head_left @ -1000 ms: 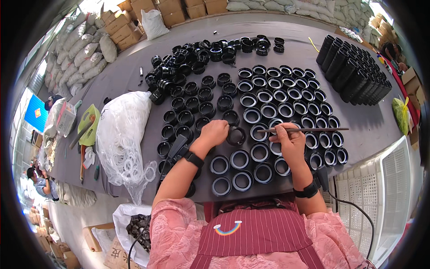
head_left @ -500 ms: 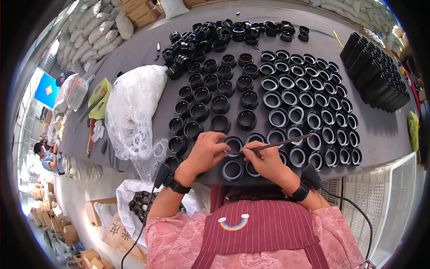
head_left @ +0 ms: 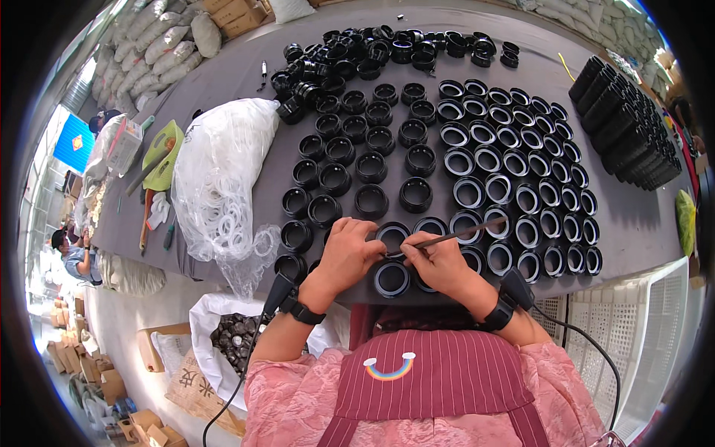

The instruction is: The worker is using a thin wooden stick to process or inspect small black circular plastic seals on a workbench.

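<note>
My left hand (head_left: 347,253) reaches over the near edge of the table, its thumb and fingers closed on the left side of a black ring (head_left: 394,226). A pale ring liner shows inside it. Against the right side of that ring, my right hand (head_left: 445,262) pinches a thin dark stick (head_left: 471,232). The stick slants up to the right over neighbouring rings, and its lower end lies by the ring's near rim, partly behind my fingers. Just below stands another black ring with a pale liner (head_left: 392,292). Rows of lined black rings (head_left: 468,192) spread to the right.
Unlined black rings (head_left: 371,200) stand in rows beyond my left hand, with a loose heap (head_left: 335,65) behind. A clear bag of translucent rings (head_left: 223,164) lies left. Stacked black rings (head_left: 624,123) stand far right. A white crate (head_left: 633,313) and a sack of dark parts (head_left: 205,316) flank me.
The view has shifted slightly. The stick's upper end has moved a little left, with my right hand still pinching it. My left hand stays on the same ring.
</note>
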A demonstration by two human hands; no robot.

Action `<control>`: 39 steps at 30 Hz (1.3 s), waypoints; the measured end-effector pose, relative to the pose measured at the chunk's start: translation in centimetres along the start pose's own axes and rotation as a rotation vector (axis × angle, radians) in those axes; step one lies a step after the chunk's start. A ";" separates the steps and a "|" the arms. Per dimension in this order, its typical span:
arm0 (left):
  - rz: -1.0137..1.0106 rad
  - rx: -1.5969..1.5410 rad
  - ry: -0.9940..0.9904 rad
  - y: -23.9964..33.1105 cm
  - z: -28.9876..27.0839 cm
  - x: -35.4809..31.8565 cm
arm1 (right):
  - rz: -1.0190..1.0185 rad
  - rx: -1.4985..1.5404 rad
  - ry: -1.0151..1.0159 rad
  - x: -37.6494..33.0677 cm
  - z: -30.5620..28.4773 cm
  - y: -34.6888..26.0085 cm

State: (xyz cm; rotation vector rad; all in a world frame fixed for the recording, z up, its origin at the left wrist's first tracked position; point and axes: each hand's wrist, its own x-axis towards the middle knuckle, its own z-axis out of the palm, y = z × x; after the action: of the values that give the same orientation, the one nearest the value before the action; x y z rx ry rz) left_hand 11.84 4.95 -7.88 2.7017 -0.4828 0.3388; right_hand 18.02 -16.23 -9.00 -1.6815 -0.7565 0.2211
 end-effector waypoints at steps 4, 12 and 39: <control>0.003 -0.006 0.005 -0.3 0.3 -0.1 | 0.062 -0.177 -0.063 1.1 -1.3 -1.2; 0.025 -0.108 0.034 -0.5 0.5 -0.1 | -0.107 -0.170 0.028 3.4 -0.4 0.2; -0.171 0.344 0.325 -1.8 -0.2 2.9 | 0.013 -0.022 0.291 -0.4 -5.2 -1.0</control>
State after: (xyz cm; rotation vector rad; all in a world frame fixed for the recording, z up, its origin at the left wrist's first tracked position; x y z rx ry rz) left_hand 15.08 5.80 -7.40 2.9030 -0.1040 0.8623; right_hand 20.14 -20.58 -6.79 -1.6931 -0.5314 -0.0235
